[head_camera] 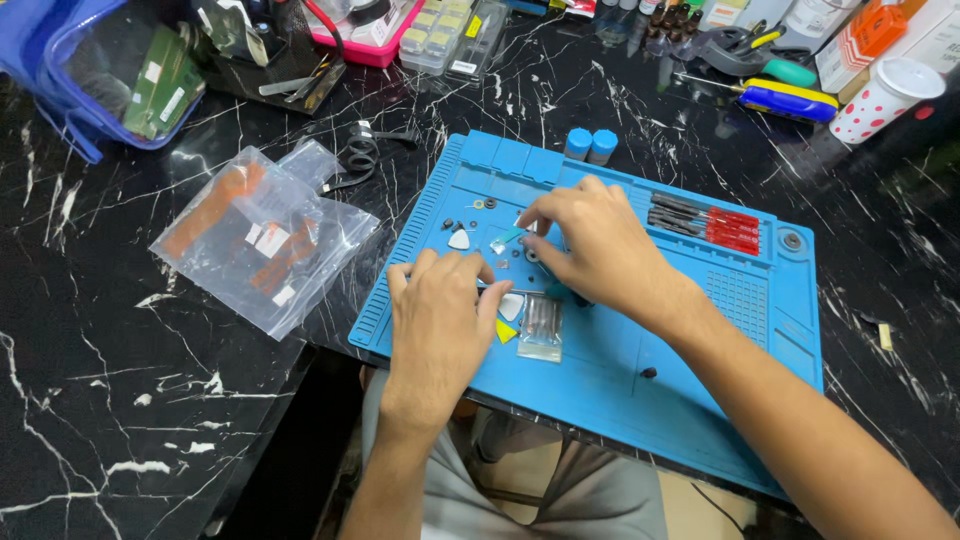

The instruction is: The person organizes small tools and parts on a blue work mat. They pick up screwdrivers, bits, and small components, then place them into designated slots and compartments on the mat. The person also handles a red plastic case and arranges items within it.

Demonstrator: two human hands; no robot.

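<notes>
Nearby, plastic bags [262, 238] flank the blue mat [640, 340].

Even, fairly bright light falls from above, so the blue mat [640, 380] reads clear and saturated, while the black marble tabletop [120, 400] stays dark and gives back only faint, soft reflections. Short, soft shadows sit under the left hand [437, 325] and the right hand [590, 245], and the clear bag [262, 238] shows mild glare. The middle is sharp; the small parts by the fingers are too tiny to resolve, and the far edge seems slightly bent by the wide lens.
</notes>
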